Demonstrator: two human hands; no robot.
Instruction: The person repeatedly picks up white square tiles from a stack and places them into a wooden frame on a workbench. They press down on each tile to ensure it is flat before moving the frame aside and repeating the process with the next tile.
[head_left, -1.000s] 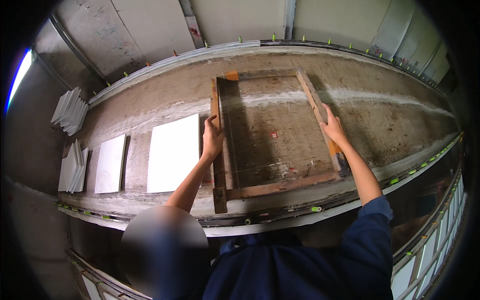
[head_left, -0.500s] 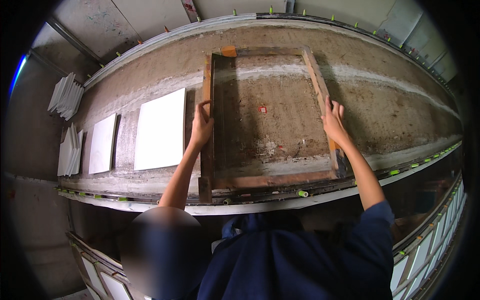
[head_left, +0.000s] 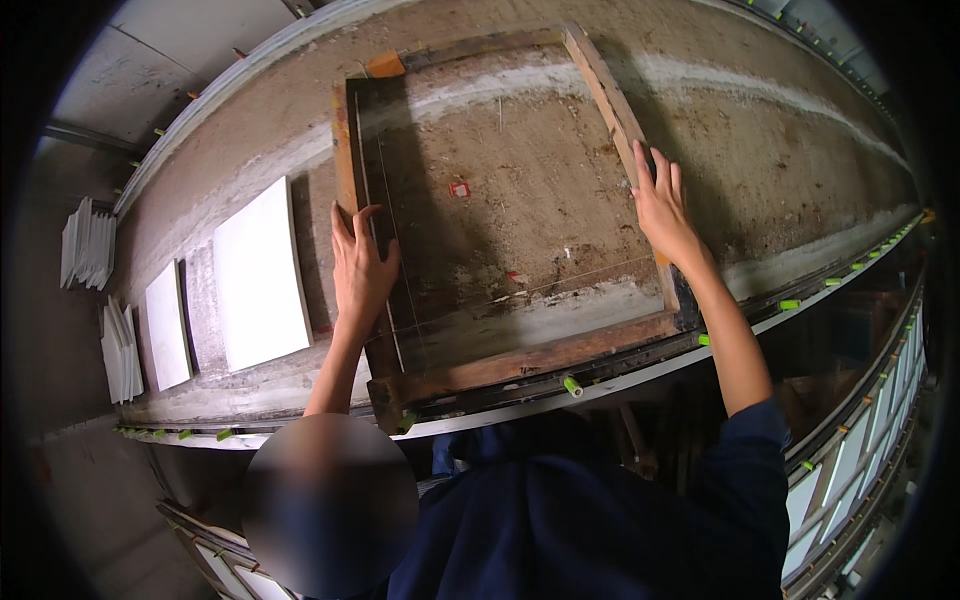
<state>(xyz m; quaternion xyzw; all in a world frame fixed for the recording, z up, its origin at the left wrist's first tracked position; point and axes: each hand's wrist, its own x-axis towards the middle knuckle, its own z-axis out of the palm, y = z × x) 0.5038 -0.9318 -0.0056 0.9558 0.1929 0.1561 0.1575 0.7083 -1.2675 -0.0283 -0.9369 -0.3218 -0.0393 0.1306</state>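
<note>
A large rectangular wooden frame (head_left: 530,370) lies on the long, stained work table, its near bar along the table's front edge. Thin straight lines show inside it; whether a sheer mesh is stretched across, I cannot tell. My left hand (head_left: 362,268) rests on the left bar, its fingers apart and not wrapped round the wood. On the right bar lies my right hand (head_left: 662,208), fingers stretched out toward the far end. A small red-edged square mark (head_left: 459,189) shows within the frame. Orange tape (head_left: 385,65) covers part of the far left corner.
Left of the frame lie a large white panel (head_left: 262,280) and a smaller white panel (head_left: 169,325). Stacks of white boards (head_left: 88,245) stand at the table's left end. Green pegs (head_left: 572,386) line the front rail. Racks holding white panels (head_left: 860,480) stand at lower right.
My view has turned, so the table looks more slanted. Both hands have loosened from a grip on the frame's side bars to outstretched fingers resting on them.
</note>
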